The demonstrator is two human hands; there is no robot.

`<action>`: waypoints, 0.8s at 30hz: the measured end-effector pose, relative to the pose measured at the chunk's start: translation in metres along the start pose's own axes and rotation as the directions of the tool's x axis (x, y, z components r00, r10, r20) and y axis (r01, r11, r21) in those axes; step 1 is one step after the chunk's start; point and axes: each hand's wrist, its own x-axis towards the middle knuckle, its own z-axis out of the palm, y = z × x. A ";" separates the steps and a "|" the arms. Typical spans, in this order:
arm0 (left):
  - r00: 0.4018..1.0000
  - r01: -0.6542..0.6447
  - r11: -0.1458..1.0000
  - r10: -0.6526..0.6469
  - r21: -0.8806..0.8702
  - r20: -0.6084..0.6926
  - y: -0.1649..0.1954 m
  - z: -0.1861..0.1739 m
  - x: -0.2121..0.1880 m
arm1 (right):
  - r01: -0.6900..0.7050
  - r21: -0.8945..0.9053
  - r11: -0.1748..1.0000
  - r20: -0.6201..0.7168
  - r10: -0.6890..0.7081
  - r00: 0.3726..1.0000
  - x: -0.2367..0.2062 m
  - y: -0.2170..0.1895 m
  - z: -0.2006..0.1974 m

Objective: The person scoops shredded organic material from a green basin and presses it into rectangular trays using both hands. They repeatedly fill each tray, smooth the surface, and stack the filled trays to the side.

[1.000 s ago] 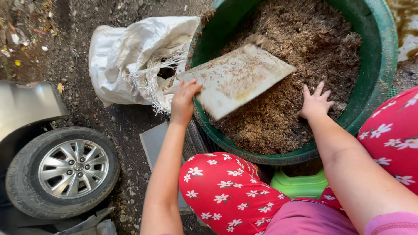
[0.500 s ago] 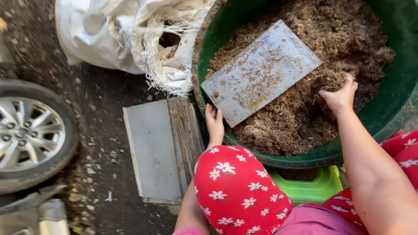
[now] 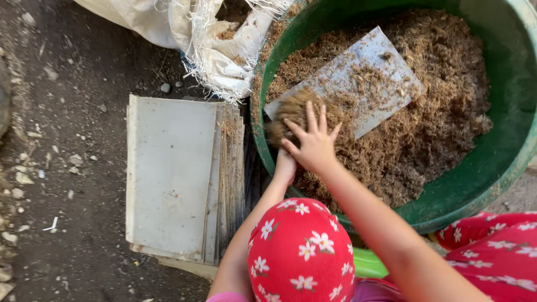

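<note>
Your right hand (image 3: pixel 314 146) spreads wide over a clump of brown fibre (image 3: pixel 293 114) at the green tub (image 3: pixel 503 162)'s near-left rim, pressing it against your left hand (image 3: pixel 285 166), whose grip underneath is hidden, beside the flat grey board (image 3: pixel 358 78).

The person's right hand (image 3: pixel 314 144) reaches forward from the lower right, the bare forearm running diagonally up and to the left. Its palm faces down, the back of the hand toward the camera, and the fingers (image 3: pixel 311 117) are spread and nearly straight, pressing flat. The left hand (image 3: pixel 285 166) lies just beneath and behind the right wrist, mostly hidden by it; only the knuckles and part of the wrist show, so its grip cannot be made out. The left forearm rises from the lower middle, close beside a bent knee in red flowered cloth. The two wrists nearly touch.
</note>
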 end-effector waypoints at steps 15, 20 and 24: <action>0.989 0.134 0.730 -0.054 0.670 -0.140 -0.016 0.001 0.048 | -0.629 0.132 0.766 -0.230 0.641 0.732 0.150 0.202 -0.025; 0.995 -0.064 0.901 0.091 0.428 -0.042 -0.026 -0.003 0.058 | -0.527 0.088 0.845 -0.338 0.523 0.782 0.109 0.199 0.001; 0.993 -0.059 0.869 0.102 0.490 -0.062 -0.033 -0.003 0.064 | -0.378 0.055 0.924 -0.247 0.379 0.892 0.046 0.148 0.033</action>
